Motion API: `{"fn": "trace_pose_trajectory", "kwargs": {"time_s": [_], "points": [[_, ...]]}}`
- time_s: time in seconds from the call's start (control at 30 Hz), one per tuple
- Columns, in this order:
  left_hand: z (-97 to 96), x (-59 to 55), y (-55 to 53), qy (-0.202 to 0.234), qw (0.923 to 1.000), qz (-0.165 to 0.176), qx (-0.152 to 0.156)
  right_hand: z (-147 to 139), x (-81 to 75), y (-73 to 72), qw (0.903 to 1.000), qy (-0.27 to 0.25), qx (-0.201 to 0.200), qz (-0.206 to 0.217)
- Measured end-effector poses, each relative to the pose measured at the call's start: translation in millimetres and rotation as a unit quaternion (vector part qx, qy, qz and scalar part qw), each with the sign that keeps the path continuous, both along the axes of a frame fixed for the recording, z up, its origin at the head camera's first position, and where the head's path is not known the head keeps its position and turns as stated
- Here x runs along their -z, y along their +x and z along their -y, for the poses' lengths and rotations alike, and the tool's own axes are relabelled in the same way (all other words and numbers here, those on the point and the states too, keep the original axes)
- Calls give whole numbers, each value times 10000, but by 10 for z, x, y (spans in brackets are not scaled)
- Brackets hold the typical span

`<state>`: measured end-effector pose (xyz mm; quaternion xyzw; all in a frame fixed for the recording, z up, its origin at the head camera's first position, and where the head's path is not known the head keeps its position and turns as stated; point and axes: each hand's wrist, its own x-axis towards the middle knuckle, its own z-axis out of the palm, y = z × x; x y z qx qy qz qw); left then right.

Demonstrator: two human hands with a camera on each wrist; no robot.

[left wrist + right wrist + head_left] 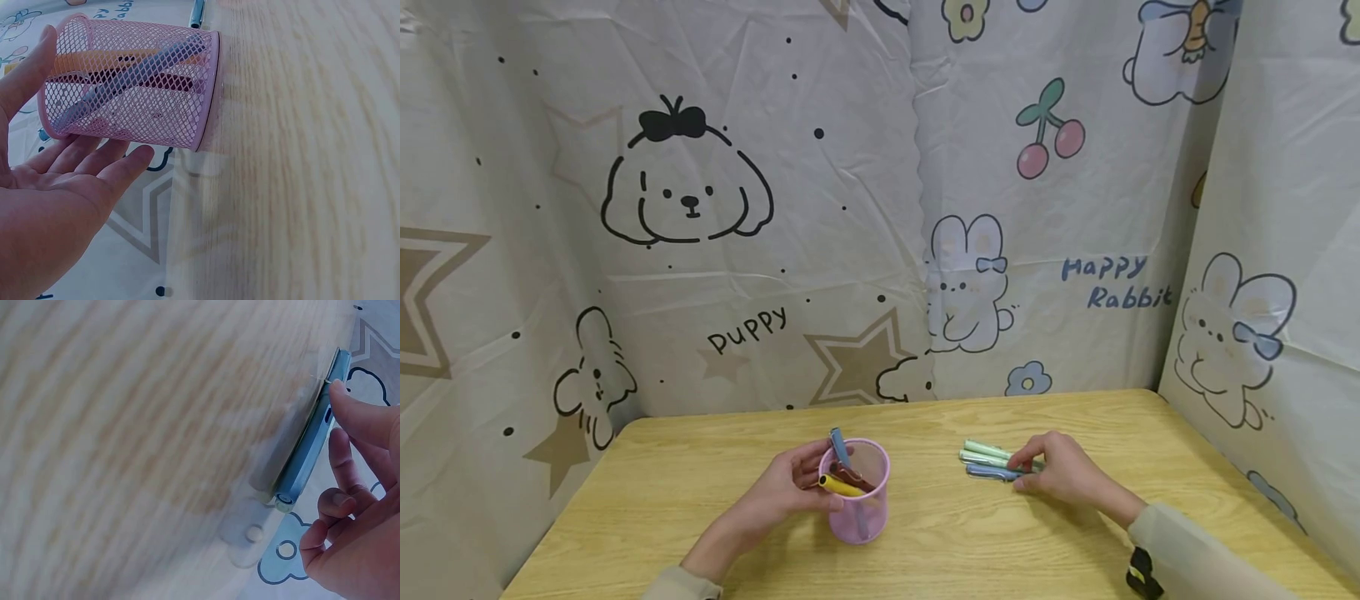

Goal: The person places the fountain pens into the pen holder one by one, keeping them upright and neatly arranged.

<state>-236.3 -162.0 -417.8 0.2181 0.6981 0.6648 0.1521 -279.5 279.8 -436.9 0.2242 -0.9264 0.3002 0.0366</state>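
A pink mesh pen cup (859,527) stands upright on the table, and my left hand (781,486) holds it by its left side, thumb in front and fingers behind. Inside lean a blue pen (840,448), a yellow pen (842,486) and a dark red pen (854,477). The mesh (137,119) lies between thumb and fingers in the left wrist view. Farther right, my right hand (1062,468) pinches a blue pen (309,440) lying on the tabletop; the index fingertip is partly hidden. Light green pens (985,452) lie right beside that blue pen.
The light wooden table (925,533) ends at a back edge against a hanging cloth (842,275) printed with cartoon animals. More cloth (1285,208) hangs along the right side. A black and yellow item (1142,573) is at my right sleeve.
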Motion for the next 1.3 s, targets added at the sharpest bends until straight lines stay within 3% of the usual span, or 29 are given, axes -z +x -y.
{"fn": "trace_pose_trajectory", "kwargs": {"time_s": [0.47,1.3], "points": [[0,13,-7,32,10000,25,34,-7,34,37,9999,-86,112,-34],[2,27,-26,-37,10000,52,3,4,11,192,9990,-102,-427,123]]}}
